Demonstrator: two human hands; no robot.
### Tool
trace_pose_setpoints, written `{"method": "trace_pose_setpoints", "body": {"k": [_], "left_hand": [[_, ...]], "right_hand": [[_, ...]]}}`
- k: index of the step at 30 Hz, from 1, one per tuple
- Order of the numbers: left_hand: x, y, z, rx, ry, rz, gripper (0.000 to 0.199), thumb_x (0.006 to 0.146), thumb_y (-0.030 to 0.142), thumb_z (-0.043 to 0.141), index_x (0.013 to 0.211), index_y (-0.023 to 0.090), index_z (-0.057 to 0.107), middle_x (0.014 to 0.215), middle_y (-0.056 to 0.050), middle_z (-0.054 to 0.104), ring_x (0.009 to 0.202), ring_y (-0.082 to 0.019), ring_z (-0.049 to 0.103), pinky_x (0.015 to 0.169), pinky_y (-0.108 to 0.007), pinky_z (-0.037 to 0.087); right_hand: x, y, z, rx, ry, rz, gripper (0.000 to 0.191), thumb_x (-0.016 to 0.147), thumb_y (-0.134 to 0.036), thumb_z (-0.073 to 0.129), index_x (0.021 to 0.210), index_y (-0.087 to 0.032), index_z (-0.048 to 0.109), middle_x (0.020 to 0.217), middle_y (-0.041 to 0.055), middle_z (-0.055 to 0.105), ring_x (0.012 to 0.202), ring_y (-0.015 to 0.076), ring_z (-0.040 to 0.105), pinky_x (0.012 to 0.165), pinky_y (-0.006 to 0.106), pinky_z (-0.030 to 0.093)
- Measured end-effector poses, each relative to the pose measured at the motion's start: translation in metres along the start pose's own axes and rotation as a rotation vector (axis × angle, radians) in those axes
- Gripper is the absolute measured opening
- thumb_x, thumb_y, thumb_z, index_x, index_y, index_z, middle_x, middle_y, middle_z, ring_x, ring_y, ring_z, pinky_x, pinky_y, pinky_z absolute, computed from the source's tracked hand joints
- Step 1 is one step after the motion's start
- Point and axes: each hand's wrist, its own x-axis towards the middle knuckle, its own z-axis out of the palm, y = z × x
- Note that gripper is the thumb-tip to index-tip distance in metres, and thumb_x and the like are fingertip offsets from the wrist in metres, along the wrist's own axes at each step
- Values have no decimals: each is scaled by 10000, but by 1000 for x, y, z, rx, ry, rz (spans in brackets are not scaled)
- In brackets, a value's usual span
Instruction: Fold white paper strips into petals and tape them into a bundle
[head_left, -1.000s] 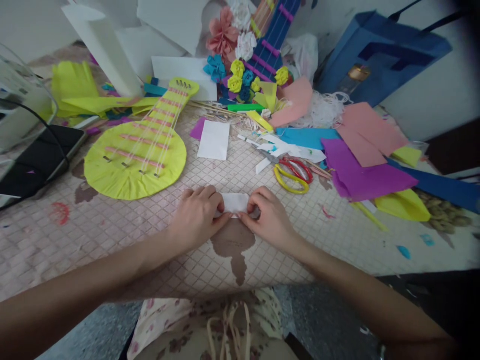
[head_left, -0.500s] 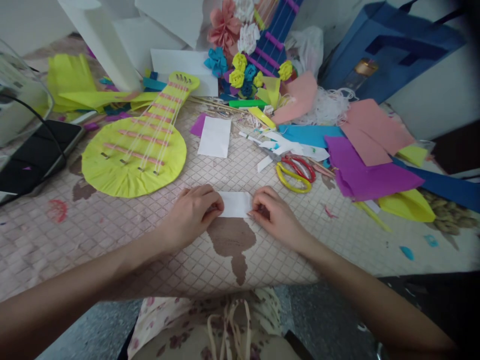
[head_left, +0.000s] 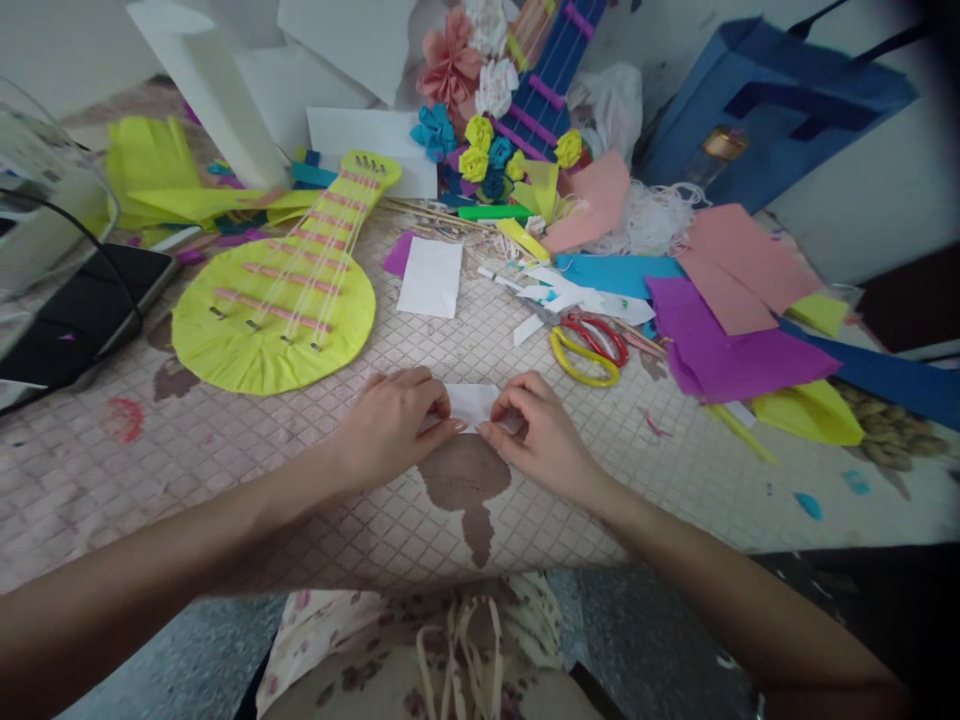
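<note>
A small strip of white paper (head_left: 472,402) lies low over the table in front of me, between my two hands. My left hand (head_left: 401,415) pinches its left end, the thumb along the near edge. At the other end my right hand (head_left: 536,425) grips it with thumb and curled fingers. Both hands cover the ends of the strip. Beyond them a second white paper rectangle (head_left: 430,278) rests flat. Scissors with red and yellow handles (head_left: 589,350) lie past my right hand. Left of it all is a yellow paper-covered toy lute (head_left: 277,315) with white strings.
Purple paper (head_left: 731,340), pink paper (head_left: 750,265) and white string (head_left: 660,220) are heaped at the right. Behind stand paper flowers (head_left: 480,150), a blue bag (head_left: 757,120) and a white roll (head_left: 210,100). A black phone (head_left: 90,305) lies at the left.
My right hand has shifted slightly left along the strip, and my left thumb has slid right along its near edge. Less of the white strip shows between my hands.
</note>
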Motion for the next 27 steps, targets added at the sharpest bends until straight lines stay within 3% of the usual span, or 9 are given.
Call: {"method": "trace_pose_setpoints", "body": {"k": [3, 8, 16, 22, 25, 27], "left_hand": [[2, 8, 3, 152, 28, -25, 277, 846, 426, 544, 778, 160, 580, 832, -53, 588, 805, -241, 569, 691, -374, 390], [2, 10, 5, 202, 38, -27, 221, 837, 373, 565, 777, 161, 572, 857, -62, 593, 819, -250, 572, 684, -378, 389], [2, 0, 0, -4, -27, -27, 27, 809, 205, 571, 823, 183, 578, 871, -19, 592, 819, -195, 562, 709, -333, 370], [2, -5, -6, -128, -81, -9, 134, 791, 121, 528, 809, 201, 634, 864, -8, 577, 809, -162, 555, 721, -300, 379], [4, -5, -10, -134, -111, 0, 85, 794, 174, 558, 818, 190, 638, 860, -11, 580, 777, -152, 556, 689, -280, 387], [5, -1, -11, -93, -114, -5, 130, 814, 301, 585, 812, 183, 638, 842, -18, 583, 773, -166, 561, 676, -288, 391]], "right_hand": [[1, -2, 6, -85, 50, 15, 170, 769, -293, 639, 735, -186, 511, 866, 54, 485, 837, 201, 506, 743, 355, 430], [0, 0, 9, -120, 49, 22, 180, 768, -271, 645, 740, -190, 486, 885, 50, 491, 863, 206, 506, 764, 361, 416], [-1, 4, -1, 36, -27, 10, 109, 801, -138, 589, 820, -198, 500, 895, 34, 483, 892, 189, 493, 762, 338, 413], [1, 10, -11, 175, -115, -23, 173, 783, -35, 516, 836, -198, 526, 905, 23, 450, 829, 144, 492, 684, 277, 425], [0, 11, -12, 185, -125, -15, 166, 775, -36, 513, 819, -191, 551, 927, 26, 442, 779, 125, 498, 655, 267, 434], [0, 11, -12, 184, -117, -18, 129, 785, -66, 528, 818, -186, 560, 932, 30, 441, 770, 122, 507, 657, 270, 444]]}}
